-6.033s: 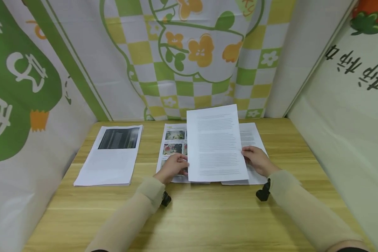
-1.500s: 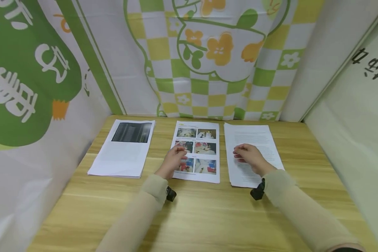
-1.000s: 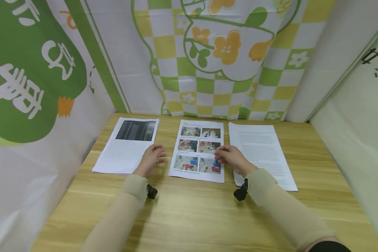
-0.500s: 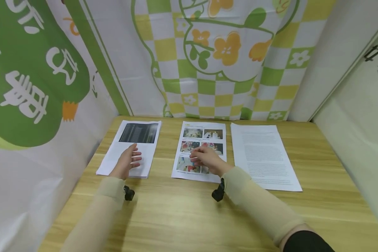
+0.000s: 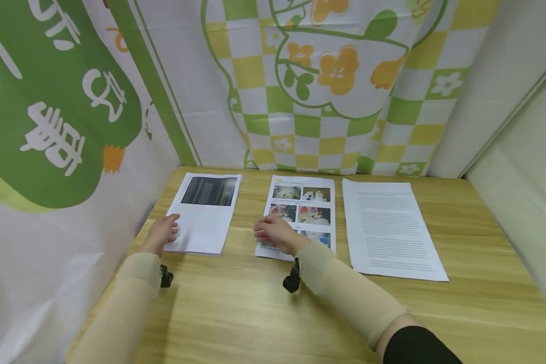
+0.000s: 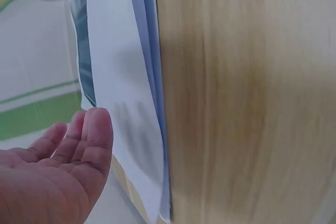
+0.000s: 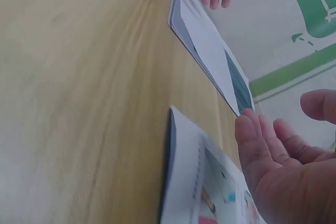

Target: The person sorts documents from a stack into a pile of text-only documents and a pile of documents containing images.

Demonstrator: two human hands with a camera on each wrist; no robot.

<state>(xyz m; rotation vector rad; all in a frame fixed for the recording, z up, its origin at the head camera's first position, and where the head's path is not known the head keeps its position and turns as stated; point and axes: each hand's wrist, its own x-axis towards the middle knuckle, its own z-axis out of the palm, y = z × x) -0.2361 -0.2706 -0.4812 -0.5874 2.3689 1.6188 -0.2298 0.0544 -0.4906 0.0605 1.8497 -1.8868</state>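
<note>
Stack [image 5: 203, 214] lay under the L hand [image 5: 161, 233], fingers loose, R hand [image 5: 277, 234] relaxed on photo sheet [image 5: 300, 215]; a careless nudge could've skewed pages w/ tabletop [image 5: 273, 313] slick.

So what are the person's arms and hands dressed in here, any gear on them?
Both hands are bare: the left hand and the right hand carry no gloves or rings that show. Each forearm is covered by a snug beige sleeve reaching the wrist. A small black camera sits under each wrist. Near the right elbow a black sleeve shows above the beige one.
</note>
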